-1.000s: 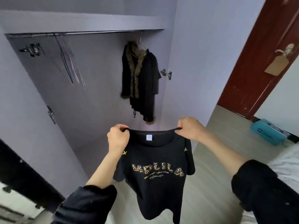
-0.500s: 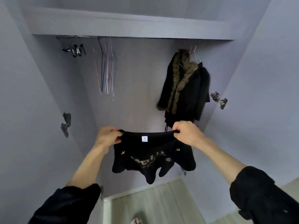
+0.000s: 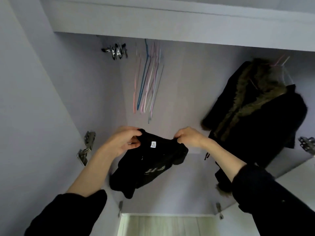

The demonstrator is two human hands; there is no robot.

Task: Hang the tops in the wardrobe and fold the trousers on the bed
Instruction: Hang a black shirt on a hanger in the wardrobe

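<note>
Between my hands I see a black T-shirt (image 3: 154, 165) of soft matt cloth. Above them hang thin, smooth plastic-coated hangers (image 3: 148, 82). Right of my hands, the black coat (image 3: 265, 120) looks matt, with a rough fur collar. Shiny metal hinges (image 3: 86, 148) sit on the smooth, matt wardrobe panels (image 3: 42, 103).

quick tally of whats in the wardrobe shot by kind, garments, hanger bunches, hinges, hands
Garments: 2, the black top held up and the black fur-trimmed coat hanging at the right
Bunches of empty hangers: 1; single hangers too blurred to count
Metal door hinges: 3
Hands: 2, left hand, right hand, both gripping the top's neckline
Total: 8
</note>
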